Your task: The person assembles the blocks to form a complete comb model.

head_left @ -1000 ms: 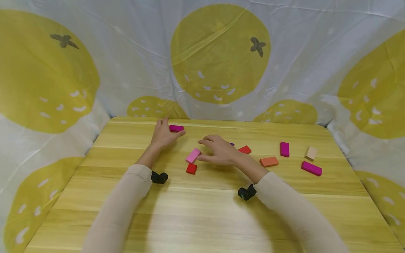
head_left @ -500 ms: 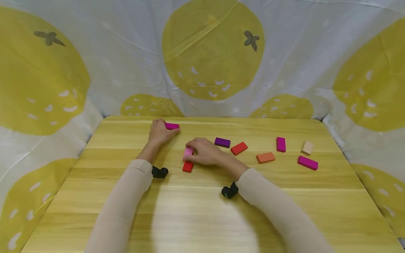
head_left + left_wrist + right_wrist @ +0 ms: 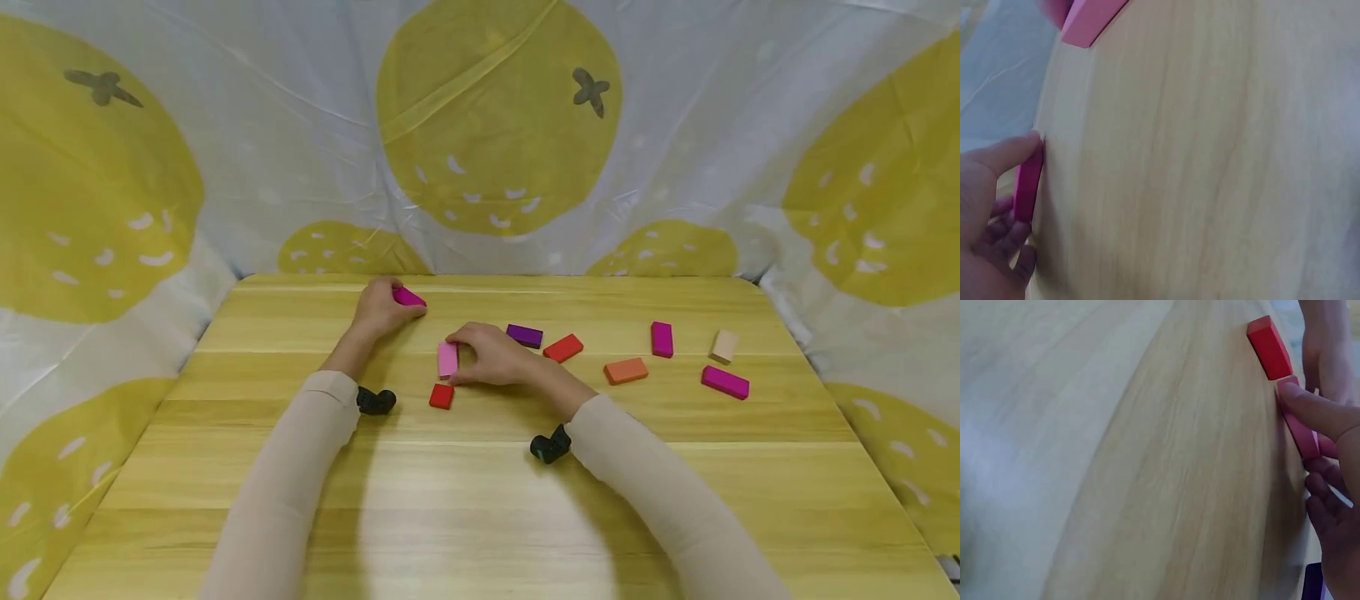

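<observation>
My left hand (image 3: pixel 378 310) pinches a magenta block (image 3: pixel 409 297) between thumb and fingers near the table's far edge. In the left wrist view the thumb lies at one end of that magenta block (image 3: pixel 1027 184), with the fingers at the other. My right hand (image 3: pixel 491 357) grips a pink block (image 3: pixel 447 360) by its ends. A red block (image 3: pixel 442 396) lies just in front of the pink one. The right wrist view shows the thumb on the pink block (image 3: pixel 1299 422), close to the red block (image 3: pixel 1269 349).
Right of my right hand lie a purple block (image 3: pixel 524 336), a longer red block (image 3: pixel 563 348) and an orange block (image 3: pixel 626 371). Farther right are two magenta blocks (image 3: pixel 662 340) and a beige block (image 3: pixel 723 347). A patterned curtain (image 3: pixel 495 125) hangs behind the wooden table (image 3: pixel 450 517).
My right hand moved left and took hold of the pink block, which has turned and parted slightly from the red one. My left fingers closed on the magenta block and turned it.
</observation>
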`<state>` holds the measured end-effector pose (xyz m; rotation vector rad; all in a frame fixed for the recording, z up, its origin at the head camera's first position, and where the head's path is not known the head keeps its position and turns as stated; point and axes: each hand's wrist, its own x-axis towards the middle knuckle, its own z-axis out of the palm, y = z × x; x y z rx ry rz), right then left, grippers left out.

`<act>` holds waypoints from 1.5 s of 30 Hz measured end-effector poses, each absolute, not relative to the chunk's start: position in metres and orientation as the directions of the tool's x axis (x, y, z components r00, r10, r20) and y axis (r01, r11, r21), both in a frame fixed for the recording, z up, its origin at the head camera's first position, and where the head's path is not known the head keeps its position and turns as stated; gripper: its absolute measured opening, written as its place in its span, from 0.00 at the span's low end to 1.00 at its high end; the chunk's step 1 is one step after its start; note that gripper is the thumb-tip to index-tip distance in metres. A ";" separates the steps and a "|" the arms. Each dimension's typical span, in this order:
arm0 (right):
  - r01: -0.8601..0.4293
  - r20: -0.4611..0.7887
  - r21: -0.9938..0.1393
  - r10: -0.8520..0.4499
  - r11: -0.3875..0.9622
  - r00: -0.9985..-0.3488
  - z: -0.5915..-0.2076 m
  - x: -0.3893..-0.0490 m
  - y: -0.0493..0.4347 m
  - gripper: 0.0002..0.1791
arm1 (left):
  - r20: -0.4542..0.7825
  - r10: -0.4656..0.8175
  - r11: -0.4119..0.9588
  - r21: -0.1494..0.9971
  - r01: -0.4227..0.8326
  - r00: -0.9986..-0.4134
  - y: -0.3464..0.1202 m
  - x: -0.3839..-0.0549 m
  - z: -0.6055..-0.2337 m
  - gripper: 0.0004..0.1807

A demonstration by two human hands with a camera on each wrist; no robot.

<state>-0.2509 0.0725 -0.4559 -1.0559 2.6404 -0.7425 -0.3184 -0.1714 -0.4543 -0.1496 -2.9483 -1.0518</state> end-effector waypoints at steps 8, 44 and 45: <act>-0.514 0.013 -0.557 -0.611 0.653 -0.791 -0.459 -0.257 0.077 0.37 | 0.054 0.320 0.670 0.693 0.266 -0.946 -0.158 -0.326 -0.455 0.38; -0.498 0.137 -0.619 -0.541 0.607 -0.830 -0.472 -0.269 0.083 0.27 | 0.016 0.484 0.650 0.663 0.371 -0.875 -0.149 -0.333 -0.454 0.25; -0.494 0.138 -0.623 -0.536 0.607 -0.833 -0.472 -0.269 0.083 0.27 | 0.010 0.477 0.652 0.667 0.361 -0.879 -0.149 -0.333 -0.454 0.24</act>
